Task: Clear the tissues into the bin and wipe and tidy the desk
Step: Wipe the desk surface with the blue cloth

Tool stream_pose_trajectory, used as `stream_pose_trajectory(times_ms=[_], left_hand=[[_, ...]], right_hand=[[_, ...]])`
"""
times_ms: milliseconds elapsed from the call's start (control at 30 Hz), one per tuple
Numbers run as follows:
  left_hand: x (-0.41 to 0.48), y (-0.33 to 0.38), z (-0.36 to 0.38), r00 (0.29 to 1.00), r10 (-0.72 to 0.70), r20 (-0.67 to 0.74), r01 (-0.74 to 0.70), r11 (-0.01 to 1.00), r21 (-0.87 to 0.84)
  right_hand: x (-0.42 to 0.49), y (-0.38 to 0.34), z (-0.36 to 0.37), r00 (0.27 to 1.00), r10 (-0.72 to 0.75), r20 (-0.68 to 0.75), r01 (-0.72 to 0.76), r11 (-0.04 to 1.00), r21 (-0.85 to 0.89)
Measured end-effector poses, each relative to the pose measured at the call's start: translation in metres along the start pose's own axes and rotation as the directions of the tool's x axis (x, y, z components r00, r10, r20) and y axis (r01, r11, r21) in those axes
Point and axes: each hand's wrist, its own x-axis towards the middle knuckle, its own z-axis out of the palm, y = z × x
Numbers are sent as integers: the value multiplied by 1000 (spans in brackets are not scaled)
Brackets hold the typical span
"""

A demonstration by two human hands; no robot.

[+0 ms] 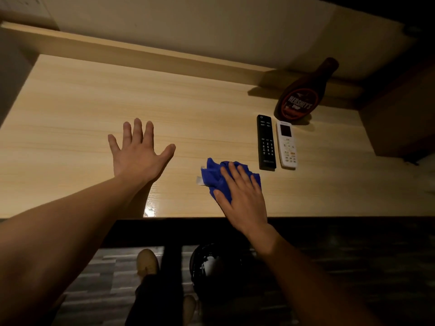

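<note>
A crumpled blue cloth (213, 176) with a small white tag lies on the light wooden desk (70, 114), near its front edge. My right hand (242, 196) presses flat on the cloth's right part, fingers pointing up-left. My left hand (137, 152) lies flat on the bare desk to the left of the cloth, fingers spread, holding nothing. On the floor under the desk stands a dark bin (219, 267) with white tissue inside.
A black remote (266, 142) and a white remote (286, 144) lie side by side right of the cloth. Behind them a brown syrup bottle (303, 92) stands near the back ledge. A dark cabinet edge is at the far right. My shoes show on the floor below.
</note>
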Motion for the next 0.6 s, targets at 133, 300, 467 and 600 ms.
stream_pose_trajectory(times_ms=[133, 300, 467, 600], left_hand=[[2, 1, -2, 997, -3, 75, 1, 1000, 16], [4, 3, -25, 976, 12, 218, -16, 1000, 13], [-56, 22, -66, 985, 121, 125, -74, 943, -325], [-100, 38, -99, 912, 1, 411, 324, 612, -721]], right_hand=[[-20, -4, 4, 999, 40, -26, -37, 993, 114], [-39, -8, -10, 998, 56, 10, -57, 971, 233], [-44, -30, -50, 991, 56, 124, -85, 966, 245], [-30, -74, -81, 995, -90, 34, 79, 967, 241]])
